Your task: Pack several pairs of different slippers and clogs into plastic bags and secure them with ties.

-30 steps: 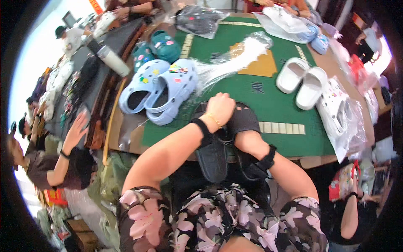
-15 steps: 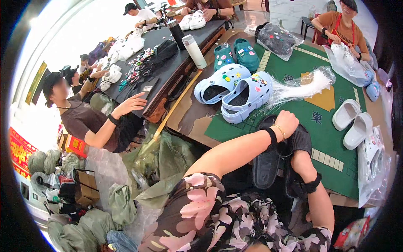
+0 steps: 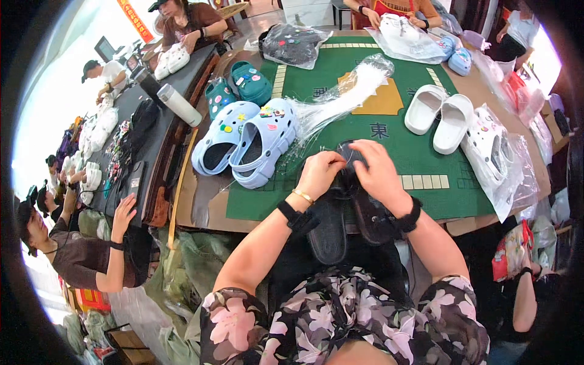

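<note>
A pair of black slide sandals (image 3: 328, 234) lies at the table's near edge, just in front of my body. Over their far ends my two hands come close together. My left hand (image 3: 321, 176) is closed in a pinch, apparently on a thin pale plastic strand. My right hand (image 3: 380, 173) curls its fingers over the far end of the right-hand slide; its fingertips are partly hidden. Beyond them lies a bundle of thin white plastic strands (image 3: 365, 82) in clear wrap. Light blue clogs with charms (image 3: 261, 146) stand to the left of my hands.
Teal clogs (image 3: 251, 83) sit behind the blue ones. White slides (image 3: 453, 125) and bagged white clogs (image 3: 486, 146) are at the right on the green-topped table (image 3: 316, 204). A bagged dark item (image 3: 295, 45) lies farther back. Other people work around a dark table (image 3: 137, 115) at left.
The view has swung right, shifting the table leftward in the picture. My left hand has left the right-hand slide's strap, and both hands now meet at the slides' far ends.
</note>
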`<act>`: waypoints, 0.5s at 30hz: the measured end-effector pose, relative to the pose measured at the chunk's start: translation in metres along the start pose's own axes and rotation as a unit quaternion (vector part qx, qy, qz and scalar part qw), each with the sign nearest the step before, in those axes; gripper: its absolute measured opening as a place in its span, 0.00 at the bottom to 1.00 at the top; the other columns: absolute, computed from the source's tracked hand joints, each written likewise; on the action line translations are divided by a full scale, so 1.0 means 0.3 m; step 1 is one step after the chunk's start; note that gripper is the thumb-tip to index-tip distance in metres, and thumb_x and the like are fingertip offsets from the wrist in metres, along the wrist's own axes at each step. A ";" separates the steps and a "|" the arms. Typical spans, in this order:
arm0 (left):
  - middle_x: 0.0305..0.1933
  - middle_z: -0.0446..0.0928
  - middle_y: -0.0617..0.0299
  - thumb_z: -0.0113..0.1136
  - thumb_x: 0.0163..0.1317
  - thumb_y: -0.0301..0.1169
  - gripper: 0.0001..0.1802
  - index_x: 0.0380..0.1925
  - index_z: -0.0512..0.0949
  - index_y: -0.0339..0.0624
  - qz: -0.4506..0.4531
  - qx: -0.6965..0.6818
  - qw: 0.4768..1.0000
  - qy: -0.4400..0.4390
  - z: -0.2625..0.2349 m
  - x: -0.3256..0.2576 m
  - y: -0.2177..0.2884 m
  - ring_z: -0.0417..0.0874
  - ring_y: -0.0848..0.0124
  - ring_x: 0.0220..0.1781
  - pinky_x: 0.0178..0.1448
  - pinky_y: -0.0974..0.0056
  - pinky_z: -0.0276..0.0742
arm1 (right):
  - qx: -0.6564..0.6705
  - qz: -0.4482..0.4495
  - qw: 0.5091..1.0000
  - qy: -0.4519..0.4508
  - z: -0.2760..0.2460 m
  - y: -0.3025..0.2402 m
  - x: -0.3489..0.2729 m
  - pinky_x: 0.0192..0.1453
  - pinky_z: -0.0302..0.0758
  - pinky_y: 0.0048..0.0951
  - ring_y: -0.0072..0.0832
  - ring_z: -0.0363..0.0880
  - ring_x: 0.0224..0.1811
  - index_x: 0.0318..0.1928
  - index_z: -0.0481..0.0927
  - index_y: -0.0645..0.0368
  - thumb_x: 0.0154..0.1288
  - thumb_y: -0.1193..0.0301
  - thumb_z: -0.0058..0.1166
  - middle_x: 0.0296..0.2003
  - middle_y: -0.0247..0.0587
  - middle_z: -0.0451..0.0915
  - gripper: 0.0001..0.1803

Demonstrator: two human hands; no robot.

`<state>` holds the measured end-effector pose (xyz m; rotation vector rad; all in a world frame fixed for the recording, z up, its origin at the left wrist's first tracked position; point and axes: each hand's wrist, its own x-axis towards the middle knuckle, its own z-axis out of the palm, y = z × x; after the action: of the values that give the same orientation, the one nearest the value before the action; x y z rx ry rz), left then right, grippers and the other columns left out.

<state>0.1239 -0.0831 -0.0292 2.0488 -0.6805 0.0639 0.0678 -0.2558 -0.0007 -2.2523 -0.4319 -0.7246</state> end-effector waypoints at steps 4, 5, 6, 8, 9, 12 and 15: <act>0.32 0.85 0.55 0.64 0.59 0.27 0.08 0.37 0.84 0.34 -0.067 -0.091 0.993 0.029 0.011 -0.007 -0.017 0.84 0.72 0.33 0.40 0.67 0.79 | 0.100 0.086 0.983 -0.130 0.059 0.069 0.022 0.56 0.73 0.43 0.46 0.78 0.50 0.44 0.80 0.61 0.58 0.76 0.55 0.40 0.48 0.82 0.12; 0.32 0.85 0.55 0.64 0.59 0.27 0.08 0.37 0.84 0.34 -0.067 -0.092 0.993 0.026 0.012 -0.008 -0.016 0.84 0.72 0.33 0.40 0.67 0.79 | 0.079 0.077 0.986 -0.127 0.064 0.078 0.022 0.53 0.74 0.43 0.45 0.78 0.47 0.42 0.81 0.60 0.58 0.75 0.55 0.38 0.47 0.82 0.10; 0.32 0.84 0.56 0.64 0.59 0.27 0.08 0.37 0.84 0.34 -0.075 -0.105 0.991 0.029 0.010 -0.012 -0.018 0.83 0.73 0.32 0.40 0.68 0.78 | 0.060 0.067 0.988 -0.126 0.069 0.080 0.025 0.51 0.74 0.43 0.44 0.79 0.45 0.40 0.82 0.60 0.58 0.74 0.56 0.35 0.46 0.82 0.09; 0.31 0.84 0.57 0.64 0.59 0.28 0.08 0.36 0.83 0.34 -0.083 -0.119 0.989 0.030 0.010 -0.017 -0.022 0.83 0.74 0.32 0.39 0.68 0.78 | 0.060 0.064 0.990 -0.112 0.073 0.080 0.023 0.50 0.74 0.43 0.45 0.78 0.44 0.38 0.81 0.60 0.58 0.74 0.56 0.35 0.46 0.82 0.07; 0.31 0.84 0.58 0.65 0.59 0.27 0.08 0.36 0.83 0.34 -0.092 -0.124 0.987 0.034 0.009 -0.016 -0.021 0.82 0.76 0.31 0.39 0.70 0.77 | 0.058 0.061 0.992 -0.097 0.074 0.080 0.020 0.48 0.73 0.42 0.45 0.77 0.42 0.36 0.81 0.60 0.58 0.73 0.57 0.35 0.46 0.81 0.06; 0.29 0.83 0.61 0.66 0.58 0.25 0.06 0.34 0.83 0.35 -0.111 -0.149 0.981 0.062 0.013 -0.019 -0.003 0.80 0.79 0.30 0.37 0.71 0.76 | 0.054 0.080 0.993 -0.069 0.088 0.077 0.010 0.49 0.72 0.41 0.45 0.76 0.42 0.35 0.80 0.60 0.59 0.74 0.56 0.33 0.45 0.79 0.04; 0.27 0.82 0.63 0.68 0.55 0.23 0.05 0.32 0.83 0.37 -0.148 -0.227 0.957 0.101 0.027 -0.023 -0.018 0.79 0.80 0.29 0.35 0.72 0.75 | 0.076 0.132 0.988 -0.039 0.091 0.082 0.010 0.50 0.72 0.40 0.45 0.75 0.42 0.34 0.79 0.60 0.60 0.75 0.55 0.33 0.45 0.78 0.03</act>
<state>0.1189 -0.0844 -0.0398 1.6481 -0.2266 -0.0527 0.0924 -0.2526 -0.0281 -2.1455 -0.2119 -0.4528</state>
